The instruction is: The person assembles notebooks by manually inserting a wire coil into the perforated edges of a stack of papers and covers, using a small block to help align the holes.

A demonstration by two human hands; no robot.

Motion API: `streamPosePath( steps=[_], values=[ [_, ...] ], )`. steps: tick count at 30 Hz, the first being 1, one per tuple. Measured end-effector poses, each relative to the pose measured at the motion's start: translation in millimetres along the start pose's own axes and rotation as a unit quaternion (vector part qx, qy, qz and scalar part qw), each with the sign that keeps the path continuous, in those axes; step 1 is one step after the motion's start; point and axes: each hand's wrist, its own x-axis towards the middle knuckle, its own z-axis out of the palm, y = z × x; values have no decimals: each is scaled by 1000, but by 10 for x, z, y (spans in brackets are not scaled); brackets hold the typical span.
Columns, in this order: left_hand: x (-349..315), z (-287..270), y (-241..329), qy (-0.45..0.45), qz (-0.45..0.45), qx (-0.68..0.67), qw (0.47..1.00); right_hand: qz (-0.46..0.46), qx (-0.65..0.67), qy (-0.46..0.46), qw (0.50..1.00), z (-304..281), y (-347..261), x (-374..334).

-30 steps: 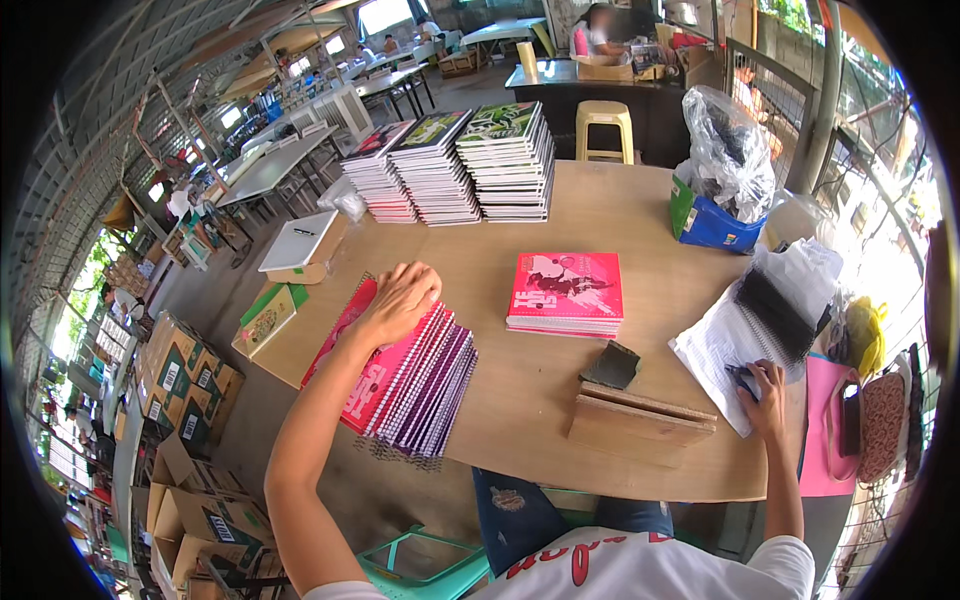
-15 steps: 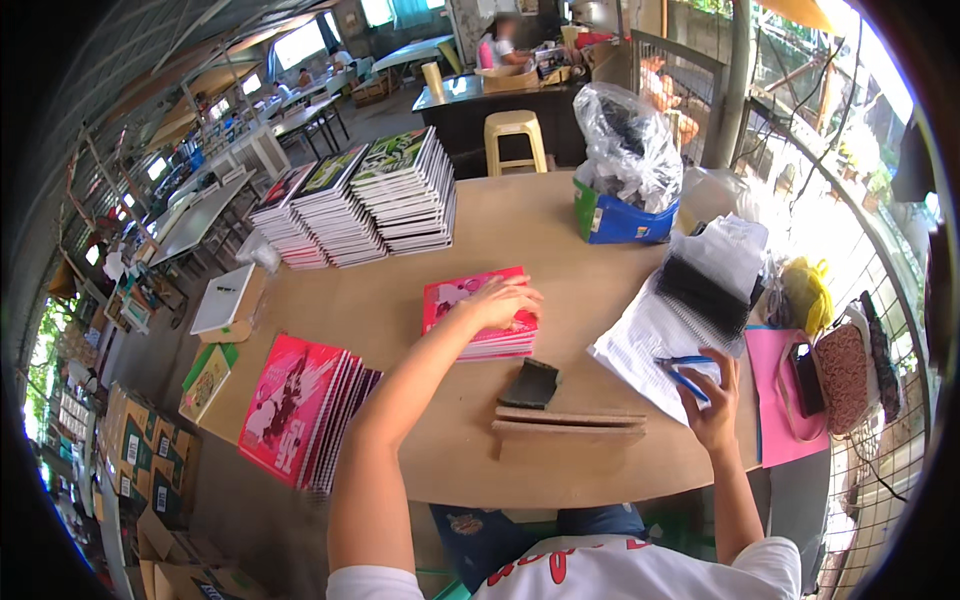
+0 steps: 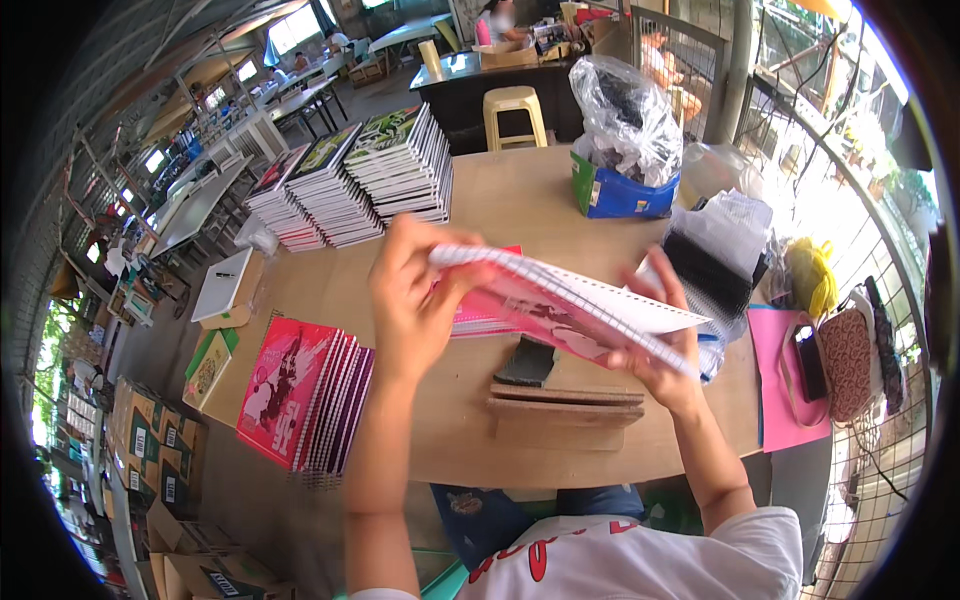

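Observation:
Above the middle of the table a pink-covered notebook (image 3: 560,312) is held up, tilted, with a row of small holes along its page edge. My left hand (image 3: 415,300) pinches its left end between thumb and fingers. My right hand (image 3: 665,350) closes on its right end, somewhat blurred. Blue tool handles (image 3: 711,358) show beside my right palm; whether the hand still grips them I cannot tell. Under the notebook, partly hidden, lies a short stack of pink notebooks (image 3: 478,324). A slotted wooden block (image 3: 565,408) and a dark pad (image 3: 525,362) sit nearer me.
Pink spiral notebooks (image 3: 285,395) fan out at the left edge. Tall notebook stacks (image 3: 400,165) stand at the back left. At the right are a blue box (image 3: 625,198) with plastic bags, black wire coils (image 3: 705,270), a pink folder (image 3: 780,400) and a phone (image 3: 810,362).
My left hand has lifted a notebook off the middle stack. My right hand, earlier holding blue-handled pliers over the white paper, has come inward and grasps the notebook's other end.

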Motion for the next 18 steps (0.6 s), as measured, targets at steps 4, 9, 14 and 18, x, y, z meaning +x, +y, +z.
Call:
streamPosePath(
  steps=[4, 9, 14, 18],
  values=[
    [-615, -75, -16, 188, -32, -83, 978, 36, -106, -147, 983, 297, -227, 63],
    [-1431, -488, -638, 204, -114, -71, 970, -13, -162, -180, 970, 685, -50, 18],
    [-1737, -482, -925, 205, -157, -59, 964, 2, -165, -199, 966, 716, 136, -86],
    [-1943, -116, -1057, 156, -197, -114, 961, 60, -222, -190, 955, 352, 119, -315]
  ],
)
